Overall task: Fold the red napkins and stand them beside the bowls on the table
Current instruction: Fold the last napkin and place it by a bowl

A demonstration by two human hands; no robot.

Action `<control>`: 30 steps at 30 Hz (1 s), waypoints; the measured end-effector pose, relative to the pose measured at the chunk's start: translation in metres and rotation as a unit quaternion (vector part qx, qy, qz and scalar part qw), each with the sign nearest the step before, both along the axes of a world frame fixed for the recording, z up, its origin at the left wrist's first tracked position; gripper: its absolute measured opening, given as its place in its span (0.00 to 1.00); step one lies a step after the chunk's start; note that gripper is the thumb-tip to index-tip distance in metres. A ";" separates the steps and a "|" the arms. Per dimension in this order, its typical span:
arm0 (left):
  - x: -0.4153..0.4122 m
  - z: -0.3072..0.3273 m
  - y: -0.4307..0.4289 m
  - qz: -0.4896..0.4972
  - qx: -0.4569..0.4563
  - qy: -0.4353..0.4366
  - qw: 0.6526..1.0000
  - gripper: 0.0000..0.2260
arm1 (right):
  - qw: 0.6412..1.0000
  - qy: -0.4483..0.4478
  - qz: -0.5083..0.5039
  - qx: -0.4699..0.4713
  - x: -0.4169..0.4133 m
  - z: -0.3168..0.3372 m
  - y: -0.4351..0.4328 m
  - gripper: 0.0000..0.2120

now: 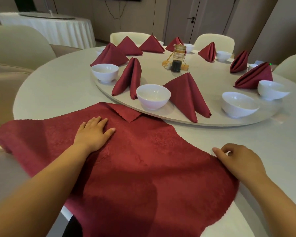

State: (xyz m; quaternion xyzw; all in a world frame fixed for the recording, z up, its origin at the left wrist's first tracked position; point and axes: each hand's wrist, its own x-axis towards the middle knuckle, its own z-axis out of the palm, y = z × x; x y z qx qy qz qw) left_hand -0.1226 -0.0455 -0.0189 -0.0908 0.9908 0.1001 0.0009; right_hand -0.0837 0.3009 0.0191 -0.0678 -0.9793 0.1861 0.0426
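Our left hand (94, 132) lay flat with fingers spread, pressing on a large dark-red cloth napkin (143, 159) with a scalloped edge. It was spread open on the near side of the round pale table (58, 86). Our right hand (237, 161) had its fingers curled, pinching the napkin's right edge. The far corner of the napkin was turned back on itself, just against the rim of a round pale turntable (203, 77). Its near part hung over the table edge and was cut off by the frame.

On the turntable stood folded dark-red napkins (188, 94) beside white ceramic bowls (153, 96); the farthest bowls were partly hidden behind napkins. At the centre stood a small glass jar (177, 60) of dark liquid; whether it bore writing we could not tell. Around the table stood cream upholstered chairs (19, 43).
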 end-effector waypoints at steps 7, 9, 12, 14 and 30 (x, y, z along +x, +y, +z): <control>0.006 -0.002 0.003 -0.020 -0.032 0.170 0.985 0.19 | 0.968 0.066 0.237 -0.047 0.018 -0.017 -0.037 0.33; 0.007 -0.001 0.003 -0.026 -0.030 0.189 0.981 0.15 | 0.941 -0.010 0.339 0.003 0.025 -0.029 -0.056 0.53; 0.011 0.000 -0.002 -0.036 0.041 0.167 0.984 0.13 | 0.927 -0.057 0.361 0.089 0.024 -0.039 -0.069 0.60; 0.020 0.003 -0.010 -0.048 0.101 0.160 0.981 0.13 | 0.928 -0.057 0.352 0.109 0.016 -0.041 -0.070 0.61; 0.140 -0.028 -0.015 -0.173 0.270 0.136 0.938 0.13 | 0.935 -0.037 0.335 0.112 0.003 -0.036 -0.070 0.64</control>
